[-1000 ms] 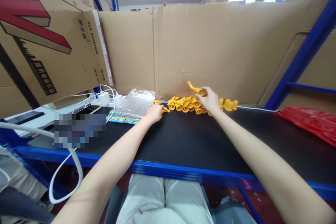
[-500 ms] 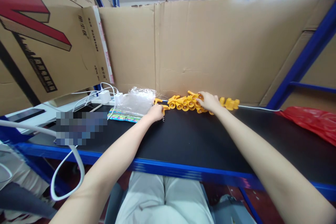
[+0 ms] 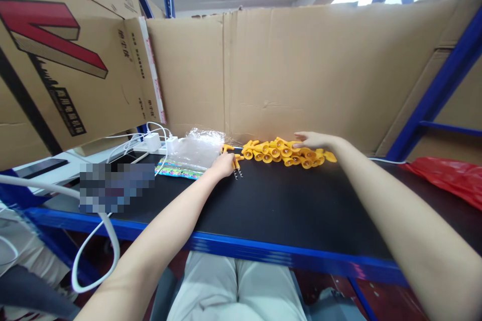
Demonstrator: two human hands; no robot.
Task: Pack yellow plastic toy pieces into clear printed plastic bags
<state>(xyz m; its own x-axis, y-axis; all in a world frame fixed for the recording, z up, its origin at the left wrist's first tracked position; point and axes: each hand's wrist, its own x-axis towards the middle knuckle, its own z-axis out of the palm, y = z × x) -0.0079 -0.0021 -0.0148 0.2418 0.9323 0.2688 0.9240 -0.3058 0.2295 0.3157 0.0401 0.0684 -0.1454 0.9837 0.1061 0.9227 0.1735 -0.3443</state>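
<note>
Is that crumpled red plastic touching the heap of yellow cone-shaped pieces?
No, the crumpled red plastic lies far right, with black tabletop showing between it and the heap of yellow cone-shaped pieces.

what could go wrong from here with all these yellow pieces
The thin metal spirals poking out beside the left hand look pointed and might prick a finger.

The yellow pieces are heaped loosely on one another, so a nudge from the right hand just above them could make some roll or slide.

The white cable loops past the table's front edge near the left forearm, and might snag it.
</note>
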